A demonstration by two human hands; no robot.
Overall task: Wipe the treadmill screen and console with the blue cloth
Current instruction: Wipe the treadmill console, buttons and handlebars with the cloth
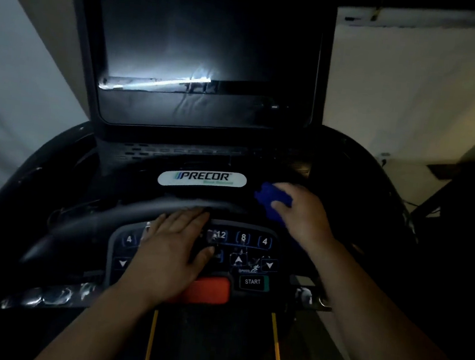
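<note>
Two bare hands are on a dark treadmill in a dim room. The left hand (174, 243) lies flat, palm down, on the keypad (193, 251) of the console (114, 172), with its fingers (194, 215) straight and close together, holding nothing; their tips reach the curved handlebar (103, 218). Under the wrist there is the red stop button (210, 290), and beside it a key marked START (252, 281). Above, the big screen (209, 45) is off (only a bright reflection crosses it), and below it stands a white PRECOR label (202, 178). Just right of this label, the right hand (303, 213) presses the blue cloth (272, 199) on the black console surface, its fingers curled and clamped over the bunched cloth.
</note>
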